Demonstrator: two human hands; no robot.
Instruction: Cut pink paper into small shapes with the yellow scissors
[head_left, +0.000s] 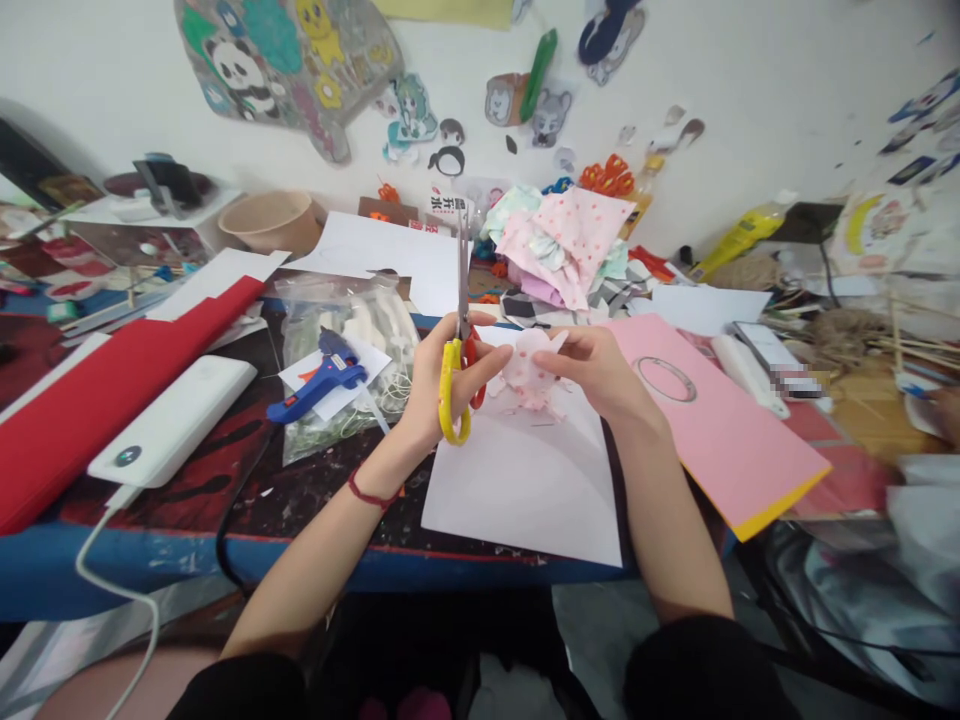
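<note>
My left hand (444, 385) is closed around scissors with one yellow and one red handle (452, 395), their blades pointing up and away. Its thumb and index finger reach the edge of a small piece of pale pink fabric with darker dots (525, 355). On the other side, my right hand (592, 362) pinches the same fabric between thumb and fingers. Small pink scraps (536, 400) show just below it. Both hands are over a white sheet of paper (525, 490) on the table.
To the left are a blue glue gun (326, 375) on a plastic bag (300, 435), a white power bank (176, 420) with a cable, and a long red strip (135, 375). Fabric pieces (570, 240) pile up behind. Pink card (720, 430) and a phone (772, 355) lie right.
</note>
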